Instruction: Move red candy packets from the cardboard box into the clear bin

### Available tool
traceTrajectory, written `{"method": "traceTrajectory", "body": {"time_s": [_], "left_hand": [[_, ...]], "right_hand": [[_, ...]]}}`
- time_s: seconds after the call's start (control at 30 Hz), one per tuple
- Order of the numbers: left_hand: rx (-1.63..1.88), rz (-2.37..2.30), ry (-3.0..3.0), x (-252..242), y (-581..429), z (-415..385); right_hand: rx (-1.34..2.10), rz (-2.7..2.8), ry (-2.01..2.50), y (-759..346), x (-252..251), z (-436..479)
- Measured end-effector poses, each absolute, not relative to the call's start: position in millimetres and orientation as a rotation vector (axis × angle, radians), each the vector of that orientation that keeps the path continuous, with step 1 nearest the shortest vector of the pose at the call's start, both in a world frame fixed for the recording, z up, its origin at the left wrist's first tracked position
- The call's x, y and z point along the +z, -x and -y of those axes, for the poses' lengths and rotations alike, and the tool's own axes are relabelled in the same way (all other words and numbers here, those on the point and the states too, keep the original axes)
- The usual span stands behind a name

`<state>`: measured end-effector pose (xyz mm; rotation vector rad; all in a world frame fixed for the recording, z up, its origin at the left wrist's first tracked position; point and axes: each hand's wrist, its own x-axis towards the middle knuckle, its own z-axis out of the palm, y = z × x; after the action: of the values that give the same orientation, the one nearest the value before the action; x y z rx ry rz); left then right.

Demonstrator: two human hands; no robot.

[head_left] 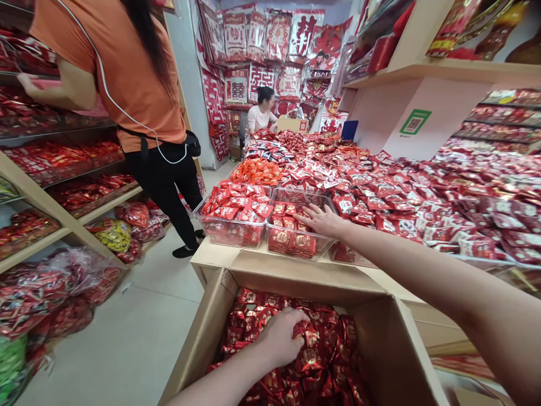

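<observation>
The left hand [282,337] reaches into an open brown cardboard box [380,332], its fingers bent down over shiny red foil packets with gold print [311,361]. The undersides of its fingers are hidden, so I cannot tell whether it grips a packet. The box's near side is cut off by the bottom edge, as is the left forearm, and the depth of the pile cannot be seen.

The right hand [320,221] is open, fingers spread over the right part of a clear rectangular plastic bin [324,247] on a pale wooden counter [220,256]. Similar red and gold packets lie in that bin; the hand covers some, and whether the palm touches them is unclear. Just left stands a 2nd clear plastic bin [226,233] of red and white packets.

Beyond, heaped red packets blur together toward the back. At left, a person in an orange shirt [114,73] has the head cut off by the top edge; what that person's hand holds is hard to make out.
</observation>
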<state>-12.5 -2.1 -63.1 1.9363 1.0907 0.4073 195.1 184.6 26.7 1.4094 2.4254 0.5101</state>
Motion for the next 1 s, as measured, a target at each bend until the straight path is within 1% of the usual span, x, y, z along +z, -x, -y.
{"method": "traceTrajectory", "body": {"time_s": [0.1,0.17,0.27,0.37,0.4,0.43,0.5,0.57,0.63,0.77,0.93,1.0], "left_hand": [[0.45,-1.092,-1.89,-58,11,2],[0.474,-1.055,-1.775,-51,9,1],[0.499,-0.89,-1.397,-36,6,0],[0.638,-0.721,-1.009,-20,4,-1],[0.684,-0.699,-0.94,-15,4,-2],[0.717,-0.698,-0.879,-11,4,-3],[0.75,-0.689,-0.791,-5,4,-4],[0.769,-0.703,-0.752,-3,3,-3],[0.808,-0.733,-0.754,-3,2,-1],[0.851,-0.735,-0.806,-7,2,2],[0.82,-0.682,-0.859,-13,4,1],[0.808,-0.716,-0.851,-15,4,1]], "right_hand": [[0.492,-2.426,-1.407,-194,27,-187],[0.434,-2.441,-1.412,-193,36,-187],[0.368,-2.534,-1.481,-195,66,-171],[0.352,-2.761,-1.76,-196,96,-124],[0.255,-2.799,-1.924,-195,101,-103],[0.075,-2.806,-2.06,-192,103,-80],[-0.435,-2.81,-2.073,-183,95,-35],[-0.802,-2.774,-2.0,-169,76,1],[-0.954,-2.76,-2.042,-157,53,22],[-1.16,-2.754,-2.369,-148,23,30],[-1.806,-2.57,-2.482,-150,13,31],[-1.952,-2.523,-2.485,-149,7,35]]}}
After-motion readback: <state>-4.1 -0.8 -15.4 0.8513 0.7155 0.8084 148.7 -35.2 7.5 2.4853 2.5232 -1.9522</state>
